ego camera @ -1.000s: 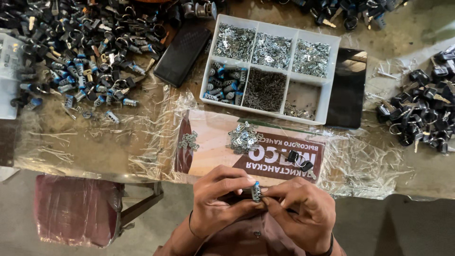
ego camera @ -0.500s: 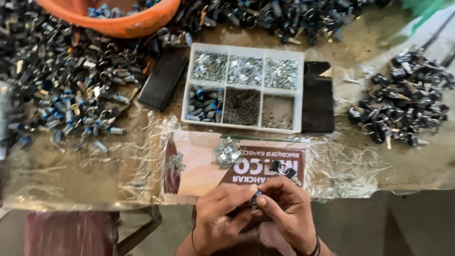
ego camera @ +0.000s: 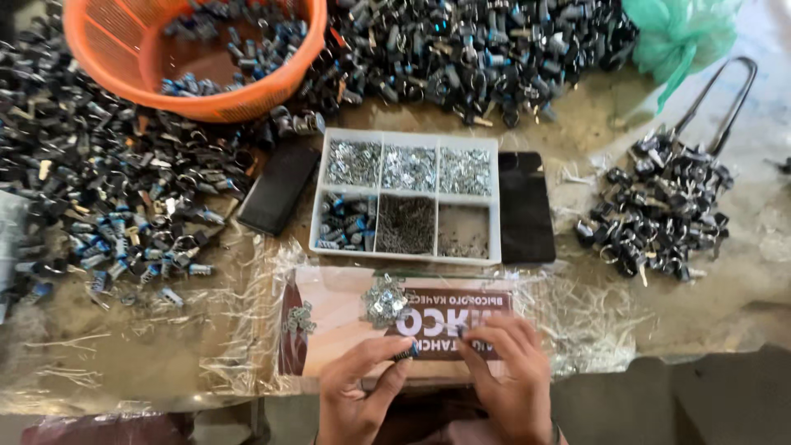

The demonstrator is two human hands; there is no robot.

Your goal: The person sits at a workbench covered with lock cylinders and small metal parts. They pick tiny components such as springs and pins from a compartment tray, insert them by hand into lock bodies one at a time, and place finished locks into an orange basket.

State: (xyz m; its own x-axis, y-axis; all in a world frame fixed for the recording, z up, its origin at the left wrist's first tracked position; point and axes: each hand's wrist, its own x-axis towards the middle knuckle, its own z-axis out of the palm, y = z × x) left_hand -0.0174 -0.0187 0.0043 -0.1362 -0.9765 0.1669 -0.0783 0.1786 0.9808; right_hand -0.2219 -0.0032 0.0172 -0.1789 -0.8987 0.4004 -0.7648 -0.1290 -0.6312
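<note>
Hands have dropped toward 6 o'clock; left hand (ego camera: pixel 356 394) still pinches the small blue-tipped metal cylinder (ego camera: pixel 405 353), right hand (ego camera: pixel 509 372) now steadying it, empty.

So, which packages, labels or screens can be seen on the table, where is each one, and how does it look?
Flat printed package: front edge of the table, just beyond both hands, rectangular, pale pink with a brown panel and white lettering, under clear wrap.
Dark phone-like slab: left of the white compartment tray, black, screen dark.
Black flat rectangle: right of the tray; cannot tell what it is.
</note>
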